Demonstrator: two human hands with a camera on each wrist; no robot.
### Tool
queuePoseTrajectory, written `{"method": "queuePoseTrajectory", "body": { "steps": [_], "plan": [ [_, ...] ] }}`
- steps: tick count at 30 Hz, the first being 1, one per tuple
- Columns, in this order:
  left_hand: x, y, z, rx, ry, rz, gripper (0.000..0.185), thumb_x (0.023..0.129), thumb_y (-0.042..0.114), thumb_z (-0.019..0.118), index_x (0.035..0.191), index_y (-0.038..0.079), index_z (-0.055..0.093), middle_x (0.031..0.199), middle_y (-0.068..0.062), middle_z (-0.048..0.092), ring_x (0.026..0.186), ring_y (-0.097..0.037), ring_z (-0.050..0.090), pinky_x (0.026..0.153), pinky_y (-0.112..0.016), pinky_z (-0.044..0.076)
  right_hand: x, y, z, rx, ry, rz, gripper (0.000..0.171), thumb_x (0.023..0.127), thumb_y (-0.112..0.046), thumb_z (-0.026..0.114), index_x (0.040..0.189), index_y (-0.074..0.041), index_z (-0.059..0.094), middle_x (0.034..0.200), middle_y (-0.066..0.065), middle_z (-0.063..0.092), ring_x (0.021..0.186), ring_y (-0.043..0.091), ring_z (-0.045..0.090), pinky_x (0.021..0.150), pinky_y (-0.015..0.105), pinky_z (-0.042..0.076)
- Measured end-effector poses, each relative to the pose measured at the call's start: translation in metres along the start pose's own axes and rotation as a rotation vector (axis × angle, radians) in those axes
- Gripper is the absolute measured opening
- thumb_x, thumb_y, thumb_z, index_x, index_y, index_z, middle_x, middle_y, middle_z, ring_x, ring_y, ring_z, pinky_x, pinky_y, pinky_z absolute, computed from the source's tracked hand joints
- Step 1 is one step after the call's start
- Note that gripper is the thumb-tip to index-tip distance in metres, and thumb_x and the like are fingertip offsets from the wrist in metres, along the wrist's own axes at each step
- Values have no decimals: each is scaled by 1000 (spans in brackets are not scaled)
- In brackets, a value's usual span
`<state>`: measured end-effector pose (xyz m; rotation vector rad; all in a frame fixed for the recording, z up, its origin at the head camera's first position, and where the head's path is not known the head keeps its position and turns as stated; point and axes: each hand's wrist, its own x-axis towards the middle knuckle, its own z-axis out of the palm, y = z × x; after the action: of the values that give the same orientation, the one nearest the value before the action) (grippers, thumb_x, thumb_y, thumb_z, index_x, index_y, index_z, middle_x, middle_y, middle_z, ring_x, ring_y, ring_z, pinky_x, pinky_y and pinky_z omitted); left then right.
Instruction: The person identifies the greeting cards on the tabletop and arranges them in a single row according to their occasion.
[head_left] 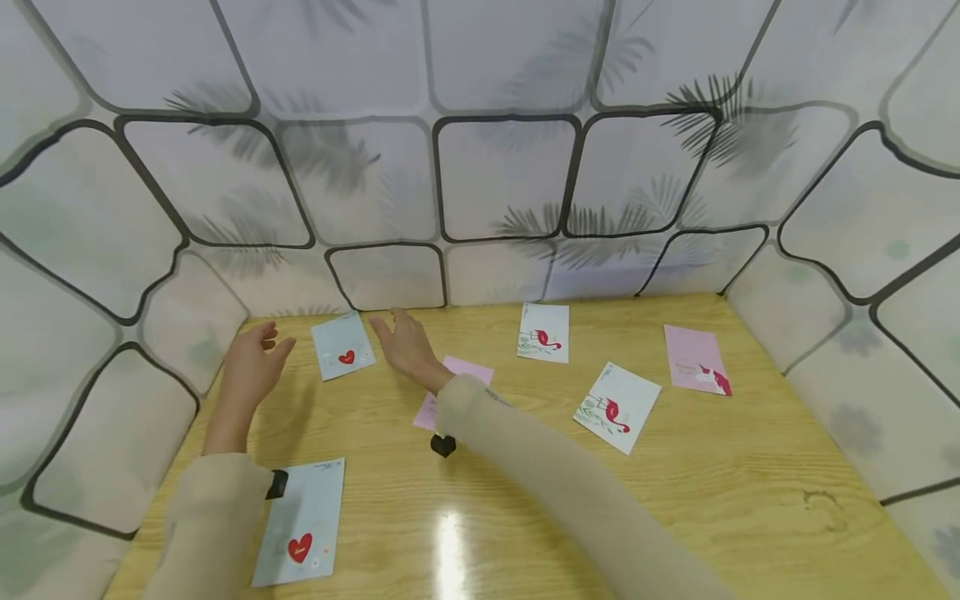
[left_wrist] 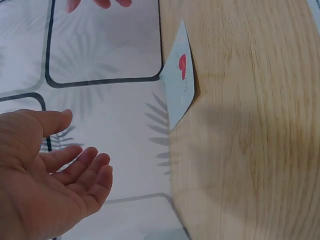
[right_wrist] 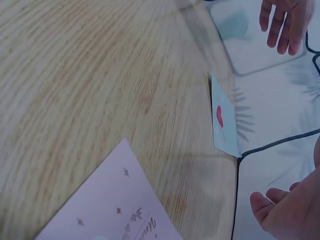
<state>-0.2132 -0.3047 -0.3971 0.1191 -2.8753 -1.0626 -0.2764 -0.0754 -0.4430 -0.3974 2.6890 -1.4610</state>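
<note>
Left hand (head_left: 252,365) and right hand (head_left: 409,348), relaxed, apparently empty, flank the mid-left pale-blue rectangular paper card (head_left: 339,343); brushing could skew it.

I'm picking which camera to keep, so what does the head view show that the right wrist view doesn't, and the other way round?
Only the head view shows the farther flamingo card, the nearer flamingo card, the unicorn card and the near heart card.

Only the right wrist view makes out the printed stars on the pink card.

Both show that pink card, the far heart card, the left hand, the right hand, the wooden tabletop and the patterned backdrop.
</note>
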Motion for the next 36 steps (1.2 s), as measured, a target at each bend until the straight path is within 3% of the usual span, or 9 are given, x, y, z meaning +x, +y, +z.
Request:
{"method": "queuePoseTrajectory", "body": {
  "steps": [4,9,15,21,24,27,32,36],
  "plan": [
    [9,-4,6,-52,-16,-50,70,111,30,46,156,-16,18,152,-40,35,137,-56,38,107,-64,41,6,2,5,-21,-8,12,71,110,-53,37,156,2,38,156,19,46,143,33,45,117,41,38],
    [18,-12,16,-92,-58,-169,74,111,34,42,158,-13,9,159,-38,24,143,-56,29,114,-63,33,12,4,12,-81,-47,4,73,109,-54,38,155,2,39,153,20,50,140,33,48,115,39,40],
    [23,-22,29,-81,-40,-271,73,110,31,44,155,-17,13,157,-41,25,144,-57,24,118,-62,27,17,8,21,-141,-131,11,77,107,-58,40,158,0,35,157,19,45,143,33,44,117,39,38],
    [26,-33,45,28,-70,-301,73,108,30,47,149,-25,22,148,-46,33,140,-63,23,119,-65,20,16,17,31,-244,-204,59,78,105,-58,48,158,-2,37,151,18,52,140,35,48,114,41,42],
    [28,-33,54,98,-117,-318,75,104,32,52,144,-27,30,145,-47,35,137,-64,27,117,-65,24,16,21,35,-347,-221,9,73,104,-51,57,156,-3,41,146,16,57,136,35,52,112,42,44],
    [31,-31,61,122,-121,-340,74,101,31,57,137,-30,36,140,-49,38,134,-64,31,114,-65,28,15,22,39,-455,-226,-45,65,103,-45,62,153,-6,47,147,10,57,138,32,49,115,43,40],
    [38,-21,66,131,-110,-326,68,98,25,61,132,-31,42,136,-49,42,131,-62,35,111,-64,32,13,19,42,-586,-298,-118,56,106,-41,58,155,-19,47,157,-2,48,148,28,36,119,50,31],
    [44,-11,69,127,-109,-301,62,96,21,63,125,-31,48,131,-48,48,128,-61,41,109,-62,37,15,17,43,-681,-353,-156,50,109,-42,51,156,-25,48,164,-1,38,152,29,29,119,54,31]
  ]
}}
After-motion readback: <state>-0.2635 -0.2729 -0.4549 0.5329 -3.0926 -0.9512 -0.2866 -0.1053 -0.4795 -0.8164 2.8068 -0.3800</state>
